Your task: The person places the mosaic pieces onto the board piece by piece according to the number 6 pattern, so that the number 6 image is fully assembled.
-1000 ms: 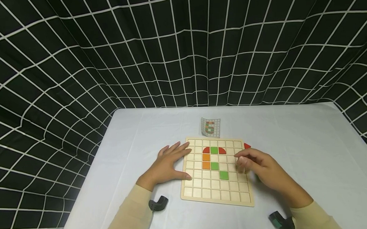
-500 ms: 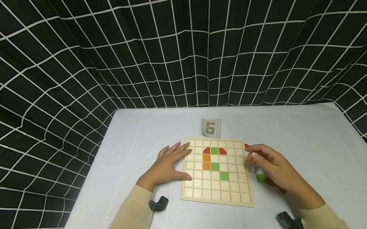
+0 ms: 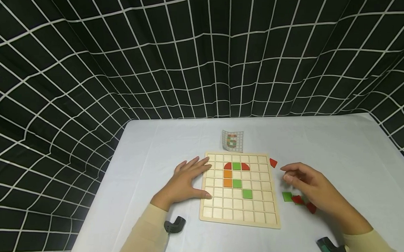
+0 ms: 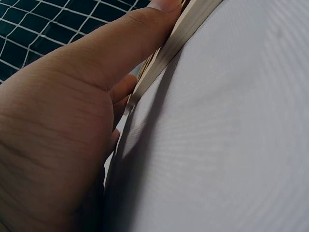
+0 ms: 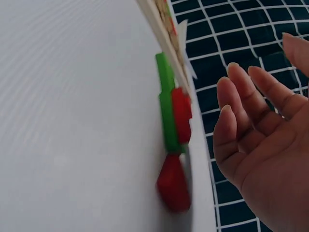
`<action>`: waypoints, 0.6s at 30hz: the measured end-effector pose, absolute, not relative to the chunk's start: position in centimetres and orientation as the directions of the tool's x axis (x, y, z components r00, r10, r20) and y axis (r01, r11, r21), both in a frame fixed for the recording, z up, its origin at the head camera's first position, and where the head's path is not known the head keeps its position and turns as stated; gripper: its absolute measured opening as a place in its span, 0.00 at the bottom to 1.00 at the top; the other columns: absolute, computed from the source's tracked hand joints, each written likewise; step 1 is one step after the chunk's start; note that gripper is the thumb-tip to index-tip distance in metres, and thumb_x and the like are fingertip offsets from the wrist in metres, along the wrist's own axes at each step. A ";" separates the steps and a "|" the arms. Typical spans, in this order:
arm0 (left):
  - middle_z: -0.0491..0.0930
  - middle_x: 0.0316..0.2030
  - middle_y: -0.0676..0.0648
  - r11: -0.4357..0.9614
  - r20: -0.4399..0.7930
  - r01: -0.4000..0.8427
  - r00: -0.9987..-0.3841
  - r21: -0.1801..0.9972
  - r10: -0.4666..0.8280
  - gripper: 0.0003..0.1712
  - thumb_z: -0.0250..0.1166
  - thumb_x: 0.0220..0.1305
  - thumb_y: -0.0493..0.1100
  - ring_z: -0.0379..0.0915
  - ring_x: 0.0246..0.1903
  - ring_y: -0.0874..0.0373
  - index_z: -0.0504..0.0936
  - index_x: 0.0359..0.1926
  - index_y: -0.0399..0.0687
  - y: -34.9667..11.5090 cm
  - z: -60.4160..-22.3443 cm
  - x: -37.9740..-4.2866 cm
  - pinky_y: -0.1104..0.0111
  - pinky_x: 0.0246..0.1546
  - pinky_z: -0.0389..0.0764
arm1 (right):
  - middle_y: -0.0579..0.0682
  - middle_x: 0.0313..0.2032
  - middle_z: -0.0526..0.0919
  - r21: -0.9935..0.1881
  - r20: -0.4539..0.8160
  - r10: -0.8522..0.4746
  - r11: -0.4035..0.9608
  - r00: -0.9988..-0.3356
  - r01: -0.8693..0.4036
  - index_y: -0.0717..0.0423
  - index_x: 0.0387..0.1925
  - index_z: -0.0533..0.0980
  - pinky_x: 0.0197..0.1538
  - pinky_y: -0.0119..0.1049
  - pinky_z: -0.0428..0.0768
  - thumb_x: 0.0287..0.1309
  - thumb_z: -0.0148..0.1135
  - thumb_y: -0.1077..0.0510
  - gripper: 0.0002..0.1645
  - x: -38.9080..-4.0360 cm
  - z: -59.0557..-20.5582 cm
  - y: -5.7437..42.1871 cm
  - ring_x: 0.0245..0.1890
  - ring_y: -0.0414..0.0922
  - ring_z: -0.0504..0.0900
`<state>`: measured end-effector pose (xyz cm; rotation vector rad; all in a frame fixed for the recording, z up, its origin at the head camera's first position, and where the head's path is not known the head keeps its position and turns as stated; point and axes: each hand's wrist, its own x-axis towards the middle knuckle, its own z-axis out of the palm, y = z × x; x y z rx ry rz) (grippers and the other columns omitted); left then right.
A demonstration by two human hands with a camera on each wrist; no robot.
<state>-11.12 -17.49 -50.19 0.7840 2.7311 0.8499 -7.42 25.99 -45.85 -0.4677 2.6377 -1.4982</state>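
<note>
A wooden grid board [image 3: 221, 204] lies flat on the white table. Its cells hold red rounded pieces, orange squares [image 3: 227, 183] and green squares [image 3: 247, 194]. My left hand [image 3: 183, 183] rests at the board's left edge, fingers spread, thumb on the rim. To the right of the board, my right hand [image 3: 309, 185] is raised over the table with loosely bent fingers and holds nothing. Beneath and beside it are loose pieces: a green square [image 3: 287, 197], a red piece [image 3: 297, 200] on top of another green one, and a second red piece [image 3: 311, 208]. The right wrist view shows these green pieces [image 5: 168, 121] stacked low.
Behind the board lies a curled paper card [image 3: 237, 147] printed with a coloured grid pattern. One more red piece [image 3: 273, 162] sits just off the board's upper right corner. A black curtain with white grid lines [image 3: 213, 66] surrounds the table [image 3: 149, 161].
My right hand has moved right, away from the board, uncovering the loose green and red pieces and the red piece by the corner. The left hand has stayed still.
</note>
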 end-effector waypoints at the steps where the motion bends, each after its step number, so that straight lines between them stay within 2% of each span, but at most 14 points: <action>1: 0.55 0.85 0.60 0.698 -0.011 0.432 -0.846 0.571 0.533 0.61 0.82 0.53 0.71 0.40 0.84 0.55 0.69 0.83 0.60 -17.5 -50.2 -11.1 0.48 0.81 0.36 | 0.54 0.46 0.86 -0.850 0.083 -0.300 0.477 -0.950 -0.225 0.60 0.64 0.80 0.45 0.29 0.82 0.78 0.65 0.63 0.17 -7.4 -46.0 26.1 0.41 0.48 0.86; 6: 0.54 0.85 0.61 0.696 -0.013 0.430 -0.846 0.575 0.534 0.61 0.82 0.53 0.71 0.40 0.84 0.55 0.69 0.83 0.60 -17.4 -50.3 -11.1 0.49 0.81 0.35 | 0.51 0.47 0.85 -0.849 0.048 -0.319 0.487 -0.947 -0.207 0.61 0.64 0.80 0.44 0.29 0.82 0.72 0.69 0.67 0.21 -7.2 -47.0 26.8 0.42 0.44 0.84; 12: 0.54 0.85 0.61 0.696 -0.012 0.432 -0.845 0.574 0.534 0.60 0.82 0.53 0.71 0.40 0.84 0.55 0.69 0.83 0.61 -17.5 -50.3 -11.1 0.49 0.81 0.35 | 0.46 0.47 0.86 -0.824 -0.042 -0.330 0.546 -0.943 -0.155 0.56 0.62 0.82 0.47 0.27 0.81 0.67 0.76 0.61 0.23 -7.0 -47.7 27.3 0.44 0.42 0.82; 18: 0.54 0.85 0.61 0.693 -0.011 0.431 -0.845 0.578 0.534 0.60 0.82 0.53 0.71 0.40 0.84 0.55 0.69 0.83 0.60 -17.5 -50.2 -11.1 0.48 0.81 0.36 | 0.42 0.48 0.85 -0.769 0.008 -0.359 0.594 -0.933 -0.235 0.51 0.56 0.85 0.52 0.21 0.74 0.63 0.81 0.59 0.21 -6.8 -48.2 27.8 0.46 0.41 0.81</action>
